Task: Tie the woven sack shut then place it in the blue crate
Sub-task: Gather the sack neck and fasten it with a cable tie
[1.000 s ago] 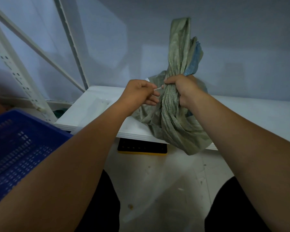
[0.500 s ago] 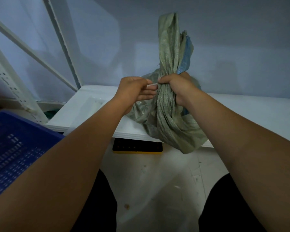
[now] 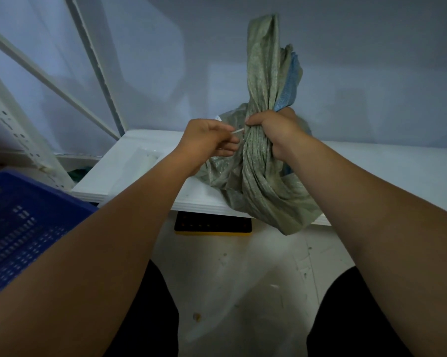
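Blue crate (image 3: pixel 24 228) far left, near corner only in view, nothing seen inside. Left hand (image 3: pixel 207 141) curled, pinching thin white tie (image 3: pixel 238 131) drawn from neck. Woven sack (image 3: pixel 263 176) resting on white shelf (image 3: pixel 129 171), hanging over front edge. Right hand (image 3: pixel 274 132) fisted tight around gathered neck. Tying underway, judged unfinished; crate placement still left. Sack contents hidden.

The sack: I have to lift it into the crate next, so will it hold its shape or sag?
The sack will probably sag: its cloth bunches into folds under the right hand and droops over the shelf edge. It seems light, since the gathered top stands upright. The weave may be slippery.
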Available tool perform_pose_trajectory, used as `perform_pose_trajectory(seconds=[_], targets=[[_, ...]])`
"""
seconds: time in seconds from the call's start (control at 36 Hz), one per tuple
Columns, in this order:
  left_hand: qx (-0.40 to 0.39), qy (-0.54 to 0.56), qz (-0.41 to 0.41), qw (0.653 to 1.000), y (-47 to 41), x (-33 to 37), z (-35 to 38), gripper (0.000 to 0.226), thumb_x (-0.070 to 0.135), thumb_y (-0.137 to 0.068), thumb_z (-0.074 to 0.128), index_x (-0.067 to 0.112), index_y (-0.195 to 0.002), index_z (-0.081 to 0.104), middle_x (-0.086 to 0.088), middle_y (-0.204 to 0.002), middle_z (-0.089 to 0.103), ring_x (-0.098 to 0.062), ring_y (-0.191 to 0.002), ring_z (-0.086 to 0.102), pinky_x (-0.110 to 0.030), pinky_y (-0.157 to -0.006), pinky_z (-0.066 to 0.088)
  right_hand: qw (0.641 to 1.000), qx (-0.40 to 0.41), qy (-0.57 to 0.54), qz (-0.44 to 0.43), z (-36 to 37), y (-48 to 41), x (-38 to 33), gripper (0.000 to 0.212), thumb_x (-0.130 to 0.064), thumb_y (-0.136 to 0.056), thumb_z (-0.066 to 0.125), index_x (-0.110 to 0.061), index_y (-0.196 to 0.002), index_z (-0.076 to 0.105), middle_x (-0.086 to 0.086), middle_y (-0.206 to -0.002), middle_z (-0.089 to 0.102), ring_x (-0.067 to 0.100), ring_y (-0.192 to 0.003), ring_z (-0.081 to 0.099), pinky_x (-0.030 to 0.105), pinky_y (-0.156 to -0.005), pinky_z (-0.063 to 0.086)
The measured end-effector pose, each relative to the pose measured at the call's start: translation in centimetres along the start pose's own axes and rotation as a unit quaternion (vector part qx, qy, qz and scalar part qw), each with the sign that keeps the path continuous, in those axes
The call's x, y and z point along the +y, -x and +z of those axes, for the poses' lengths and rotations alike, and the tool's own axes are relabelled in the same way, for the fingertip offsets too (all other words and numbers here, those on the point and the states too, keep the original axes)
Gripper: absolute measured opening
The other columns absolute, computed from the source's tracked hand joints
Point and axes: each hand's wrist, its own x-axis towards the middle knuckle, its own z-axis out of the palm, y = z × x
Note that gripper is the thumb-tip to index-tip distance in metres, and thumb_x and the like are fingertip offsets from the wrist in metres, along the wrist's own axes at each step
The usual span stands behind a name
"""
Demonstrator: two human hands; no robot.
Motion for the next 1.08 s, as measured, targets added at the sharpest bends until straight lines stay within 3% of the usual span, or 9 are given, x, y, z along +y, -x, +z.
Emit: perform_pose_trajectory(seconds=[0.14, 0.25, 0.39, 0.58, 0.72, 0.83, 0.94, 1.08], targets=[[0.015, -0.097, 0.065, 0.993, -0.02, -0.31, -0.14, 0.005, 0.001, -0.086, 0.071, -0.001, -0.088, 0.075, -0.020, -0.081, 0.073, -0.021, -0.063, 0.070, -0.039, -0.071, 0.063, 1.000, 0.000, 0.005, -0.001, 0.14, -0.02, 0.06, 0.032, 0.002, -0.069, 0.075, -0.009, -0.094, 0.059, 0.018, -0.099, 0.071, 0.035, -0.089, 0.072, 0.053, -0.078, 0.061], [0.025, -0.212, 0.159, 0.964, 0.00, -0.77, -0.06, 0.012, 0.007, -0.086, 0.073, 0.011, -0.097, 0.076, -0.016, -0.075, 0.073, -0.024, -0.057, 0.069, -0.030, -0.061, 0.061, 1.000, -0.009, 0.013, 0.014, 0.17, 0.00, 0.05, 0.045, -0.001, -0.065, 0.076, -0.005, -0.107, 0.061, 0.018, -0.102, 0.071, 0.035, -0.089, 0.072, 0.053, -0.077, 0.062], [0.007, -0.286, 0.224, 0.932, 0.30, -0.48, 0.39, 0.030, 0.002, -0.089, 0.057, 0.014, -0.109, 0.076, -0.013, -0.058, 0.064, -0.026, -0.050, 0.064, -0.025, -0.056, 0.058, 0.999, -0.032, 0.023, 0.024, 0.25, 0.34, 0.07, 0.050, -0.002, -0.064, 0.074, -0.001, -0.113, 0.063, 0.019, -0.103, 0.072, 0.036, -0.090, 0.072, 0.054, -0.078, 0.061], [-0.052, -0.305, 0.170, 0.936, 0.36, -0.02, 0.40, 0.037, 0.000, -0.092, 0.047, 0.014, -0.118, 0.071, 0.010, -0.042, 0.060, -0.021, -0.049, 0.064, -0.022, -0.057, 0.055, 0.999, -0.031, 0.026, 0.015, 0.41, 0.67, 0.14, 0.050, -0.001, -0.060, 0.072, 0.003, -0.109, 0.064, 0.023, -0.100, 0.071, 0.038, -0.086, 0.073, 0.057, -0.073, 0.061], [-0.027, -0.316, 0.137, 0.938, 0.12, 0.00, 0.27, 0.022, 0.007, -0.096, 0.052, 0.010, -0.107, 0.071, -0.001, -0.050, 0.063, -0.013, -0.046, 0.065, -0.019, -0.053, 0.053, 0.998, -0.043, 0.043, 0.008, 0.57, 0.57, 0.46, 0.056, -0.004, -0.053, 0.072, 0.004, -0.109, 0.066, 0.024, -0.101, 0.071, 0.037, -0.086, 0.073, 0.058, -0.075, 0.061], [0.015, -0.296, 0.116, 0.948, -0.09, -0.04, 0.06, 0.015, 0.016, -0.097, 0.059, 0.005, -0.096, 0.070, -0.009, -0.059, 0.065, -0.022, -0.053, 0.070, -0.030, -0.057, 0.059, 0.998, -0.048, 0.048, 0.006, 0.65, 0.28, 0.60, 0.058, -0.006, -0.052, 0.074, 0.003, -0.109, 0.066, 0.024, -0.102, 0.071, 0.037, -0.087, 0.073, 0.057, -0.075, 0.061], [0.021, -0.235, 0.088, 0.968, -0.08, -0.12, 0.15, 0.018, 0.020, -0.098, 0.060, 0.004, -0.095, 0.068, -0.016, -0.060, 0.066, -0.019, -0.049, 0.065, -0.030, -0.057, 0.058, 0.996, -0.072, 0.050, 0.012, 0.81, -0.01, 0.82, 0.058, -0.007, -0.053, 0.076, 0.006, -0.109, 0.067, 0.026, -0.099, 0.072, 0.038, -0.084, 0.074, 0.058, -0.075, 0.060], [0.028, -0.095, 0.028, 0.995, -0.44, 0.17, 0.56, 0.019, 0.015, -0.095, 0.065, 0.008, -0.078, 0.066, -0.004, -0.044, 0.057, -0.021, -0.048, 0.058, -0.037, -0.060, 0.060, 0.997, -0.070, 0.041, 0.000, 0.91, 0.87, 0.24, 0.046, -0.004, -0.062, 0.074, 0.007, -0.106, 0.067, 0.024, -0.093, 0.073, 0.036, -0.079, 0.075, 0.050, -0.070, 0.062]])
